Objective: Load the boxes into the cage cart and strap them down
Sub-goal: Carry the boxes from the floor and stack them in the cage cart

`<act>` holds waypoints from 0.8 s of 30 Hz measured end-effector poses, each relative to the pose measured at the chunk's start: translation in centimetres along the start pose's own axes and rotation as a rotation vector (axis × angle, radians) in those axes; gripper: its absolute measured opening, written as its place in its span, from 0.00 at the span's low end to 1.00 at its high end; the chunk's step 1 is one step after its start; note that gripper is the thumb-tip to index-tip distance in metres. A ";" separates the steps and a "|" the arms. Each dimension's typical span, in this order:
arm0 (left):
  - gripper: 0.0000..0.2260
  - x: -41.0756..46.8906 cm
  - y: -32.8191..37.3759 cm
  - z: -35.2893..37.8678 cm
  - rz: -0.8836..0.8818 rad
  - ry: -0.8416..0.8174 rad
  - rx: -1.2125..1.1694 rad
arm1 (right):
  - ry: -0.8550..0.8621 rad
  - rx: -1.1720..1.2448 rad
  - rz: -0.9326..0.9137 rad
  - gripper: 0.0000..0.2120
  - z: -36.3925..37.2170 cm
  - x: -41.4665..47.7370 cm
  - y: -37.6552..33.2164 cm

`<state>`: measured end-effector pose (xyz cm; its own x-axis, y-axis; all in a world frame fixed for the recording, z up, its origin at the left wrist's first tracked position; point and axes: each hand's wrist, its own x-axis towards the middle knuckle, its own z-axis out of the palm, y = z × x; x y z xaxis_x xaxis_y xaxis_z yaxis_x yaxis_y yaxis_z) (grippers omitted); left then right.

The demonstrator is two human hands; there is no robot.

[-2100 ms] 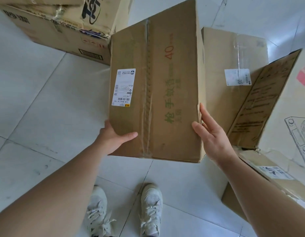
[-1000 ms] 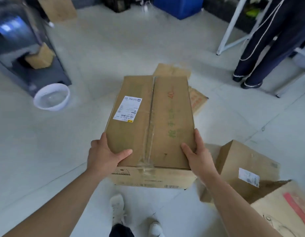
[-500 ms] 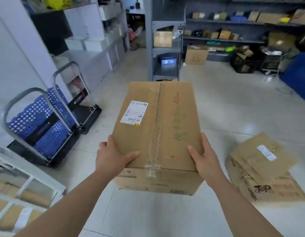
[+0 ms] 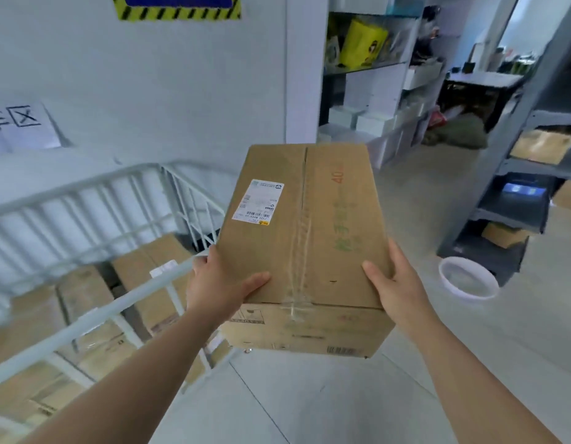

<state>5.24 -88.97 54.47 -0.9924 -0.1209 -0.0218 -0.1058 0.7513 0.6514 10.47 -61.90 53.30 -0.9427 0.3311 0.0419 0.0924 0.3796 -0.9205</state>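
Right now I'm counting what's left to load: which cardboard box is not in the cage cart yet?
The taped cardboard box with the white shipping label, held between the left hand and right hand. The other boxes already lie inside the cage cart.

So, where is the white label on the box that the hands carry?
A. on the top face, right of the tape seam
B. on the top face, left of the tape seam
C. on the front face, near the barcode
B: the label sits on the top of the box, on the left hand side of the tape seam.
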 end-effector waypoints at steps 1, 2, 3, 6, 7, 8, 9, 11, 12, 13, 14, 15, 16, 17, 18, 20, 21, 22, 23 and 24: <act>0.44 0.7 -1.3 -1.8 -0.022 0.033 -0.014 | -0.031 0.004 -0.016 0.29 2.1 0.8 -1.3; 0.43 1.3 -2.6 -3.5 -0.047 0.066 -0.026 | -0.063 0.008 -0.033 0.29 4.1 1.6 -2.5; 0.43 1.9 -4.0 -5.1 -0.074 0.095 -0.033 | -0.097 0.014 -0.048 0.30 6.0 2.3 -3.7; 0.43 3.6 -7.9 -9.3 -0.160 0.174 -0.056 | -0.201 0.058 -0.099 0.30 11.8 4.2 -7.5; 0.43 4.1 -9.1 -10.6 -0.184 0.208 -0.064 | -0.239 0.069 -0.123 0.29 13.6 4.9 -8.7; 0.42 4.5 -10.1 -11.9 -0.208 0.244 -0.063 | -0.278 0.076 -0.149 0.28 15.5 5.5 -9.8; 0.42 5.0 -11.1 -13.0 -0.232 0.275 -0.055 | -0.316 0.082 -0.168 0.26 17.3 6.3 -10.8; 0.41 5.8 -13.0 -15.3 -0.288 0.326 -0.030 | -0.394 0.109 -0.189 0.20 20.9 7.5 -12.9; 0.41 6.4 -13.9 -16.3 -0.313 0.348 -0.018 | -0.431 0.110 -0.208 0.17 22.6 8.1 -13.9; 0.41 7.0 -14.8 -17.2 -0.338 0.374 -0.012 | -0.465 0.103 -0.231 0.16 24.3 8.8 -14.8; 0.42 7.8 -15.7 -18.1 -0.363 0.398 -0.010 | -0.495 0.102 -0.251 0.16 25.9 9.5 -15.6; 0.42 8.6 -16.5 -18.9 -0.386 0.423 -0.009 | -0.522 0.102 -0.265 0.17 27.5 10.3 -16.3; 0.43 9.3 -17.3 -19.6 -0.410 0.448 -0.008 | -0.549 0.101 -0.284 0.17 29.1 11.1 -16.9; 0.43 10.2 -18.0 -20.2 -0.431 0.472 -0.006 | -0.574 0.100 -0.305 0.18 30.8 12.2 -17.4; 0.43 11.0 -18.6 -20.7 -0.453 0.494 -0.003 | -0.601 0.108 -0.319 0.19 32.4 13.2 -18.0; 0.43 12.8 -19.7 -21.6 -0.501 0.528 0.016 | -0.664 0.124 -0.330 0.20 35.5 15.2 -19.1; 0.44 13.8 -20.2 -22.1 -0.525 0.539 0.031 | -0.698 0.128 -0.335 0.20 36.9 16.1 -19.6; 0.45 14.8 -20.8 -22.5 -0.550 0.547 0.039 | -0.732 0.126 -0.337 0.20 38.3 17.0 -20.1; 0.46 15.8 -21.4 -22.8 -0.575 0.553 0.038 | -0.757 0.118 -0.336 0.19 39.7 18.0 -20.4; 0.46 16.8 -22.0 -23.1 -0.594 0.559 0.032 | -0.782 0.105 -0.337 0.18 41.1 18.9 -20.8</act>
<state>-7.65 -122.48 57.31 -0.5935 -0.8042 0.0307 -0.6147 0.4776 0.6278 -22.44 -99.05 57.28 -0.8683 -0.4902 0.0754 -0.2263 0.2563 -0.9397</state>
